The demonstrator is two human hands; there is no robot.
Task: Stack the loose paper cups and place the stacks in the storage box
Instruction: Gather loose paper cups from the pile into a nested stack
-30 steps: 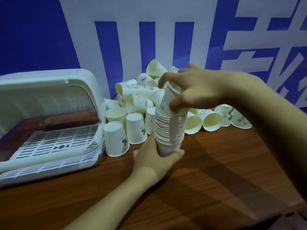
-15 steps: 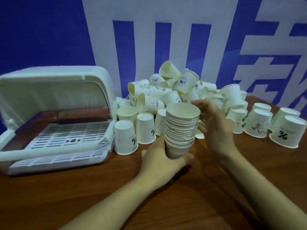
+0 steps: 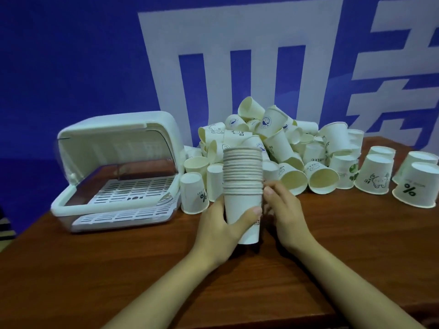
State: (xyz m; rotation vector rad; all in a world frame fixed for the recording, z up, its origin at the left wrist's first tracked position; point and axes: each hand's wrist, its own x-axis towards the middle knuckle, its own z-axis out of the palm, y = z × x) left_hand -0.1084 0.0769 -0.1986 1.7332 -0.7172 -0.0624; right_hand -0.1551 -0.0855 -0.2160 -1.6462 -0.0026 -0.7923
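Right hand [image 3: 283,216] returned beside cup stack [image 3: 242,184], state unclear; left hand [image 3: 222,230] grips stack; wooden table [image 3: 356,245], blue-white wall [image 3: 95,55].

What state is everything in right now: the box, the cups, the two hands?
Storage box: lid up, white rack inside, no cups in it.
Stack: upright, held just over the table.
Left hand: grips the stack's bottom cup.
Right hand: beside the stack, grip unclear.
Pile: loose, jumbled cups.

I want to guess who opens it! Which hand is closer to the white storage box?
Left. The left hand grips the cup stack on the side facing the storage box; the right hand sits beyond the stack.
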